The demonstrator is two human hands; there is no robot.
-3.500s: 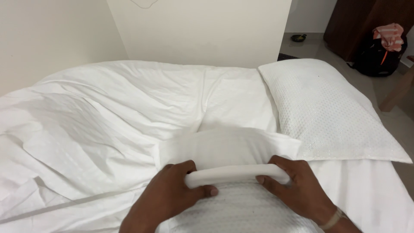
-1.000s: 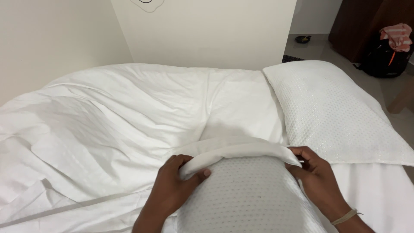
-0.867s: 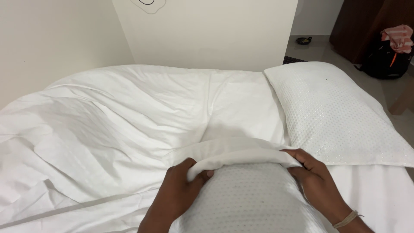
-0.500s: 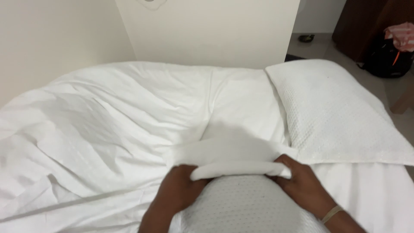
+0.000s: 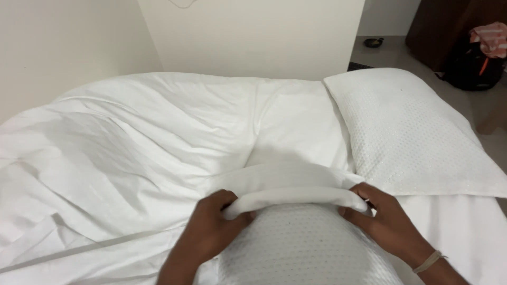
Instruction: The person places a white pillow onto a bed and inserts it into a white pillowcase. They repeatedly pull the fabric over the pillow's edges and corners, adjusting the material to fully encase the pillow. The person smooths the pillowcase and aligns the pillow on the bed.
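Across the bed, rumpled white duvet (image 5: 148,142) reaching the wall, white dotted pillow (image 5: 412,132) at the right edge, bare dotted grey pillow (image 5: 301,248) nearest, its rolled white pillowcase hem (image 5: 293,198) gripped by left hand (image 5: 211,235) and right hand (image 5: 385,221).

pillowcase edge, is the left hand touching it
Touching. The head view shows the left hand with fingers curled around the rolled pillowcase edge, gripping it over the dotted pillow.

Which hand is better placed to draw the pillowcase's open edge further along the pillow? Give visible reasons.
Neither clearly. The left hand and right hand each grip one end of the pillowcase edge, level across the dotted pillow.
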